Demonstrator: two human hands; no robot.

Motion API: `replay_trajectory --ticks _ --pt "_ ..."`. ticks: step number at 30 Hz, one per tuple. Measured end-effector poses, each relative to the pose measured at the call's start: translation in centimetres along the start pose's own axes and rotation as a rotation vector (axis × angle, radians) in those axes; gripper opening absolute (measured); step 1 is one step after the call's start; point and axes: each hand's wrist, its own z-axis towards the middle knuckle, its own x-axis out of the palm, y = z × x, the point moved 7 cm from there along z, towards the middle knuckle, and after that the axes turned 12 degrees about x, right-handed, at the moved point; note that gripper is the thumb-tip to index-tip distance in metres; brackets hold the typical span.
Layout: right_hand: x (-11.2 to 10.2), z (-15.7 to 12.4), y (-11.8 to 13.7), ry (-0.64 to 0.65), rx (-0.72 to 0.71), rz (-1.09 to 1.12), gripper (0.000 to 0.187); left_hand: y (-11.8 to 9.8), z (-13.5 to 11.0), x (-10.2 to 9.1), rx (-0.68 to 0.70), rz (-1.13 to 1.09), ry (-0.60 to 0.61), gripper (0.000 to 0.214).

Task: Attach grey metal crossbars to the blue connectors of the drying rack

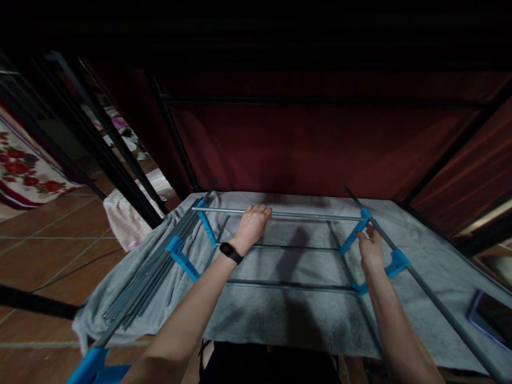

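A frame of grey metal rods and blue plastic connectors lies on a grey towel (280, 314). My left hand (253, 224), with a black band on the wrist, is closed over the far cross rod (312, 215). My right hand (370, 246) pinches the blue connector (357, 228) at that rod's right end, where it meets a long side rod (432, 296). Two more cross rods (288, 286) run nearer to me. Other blue connectors (182, 257) sit on the left side.
A bundle of loose grey rods (152, 277) lies along the towel's left edge. A dark red fabric wall on a black frame (304, 149) stands behind. A phone (490, 317) lies at the right. Tiled floor and a floral cloth (24, 170) are to the left.
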Motion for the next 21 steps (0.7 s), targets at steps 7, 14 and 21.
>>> replay_trajectory --ticks 7,14,21 --pt "0.6 0.9 0.9 0.042 -0.039 0.065 0.047 0.5 0.7 0.7 0.055 -0.075 -0.052 0.030" --pt "1.4 0.3 1.2 0.085 -0.151 0.076 0.042 0.4 1.5 1.2 0.046 -0.046 -0.049 0.030" --pt "0.8 0.2 0.9 0.022 -0.088 0.003 0.048 0.2 1.8 1.6 0.053 0.022 -0.023 0.033"
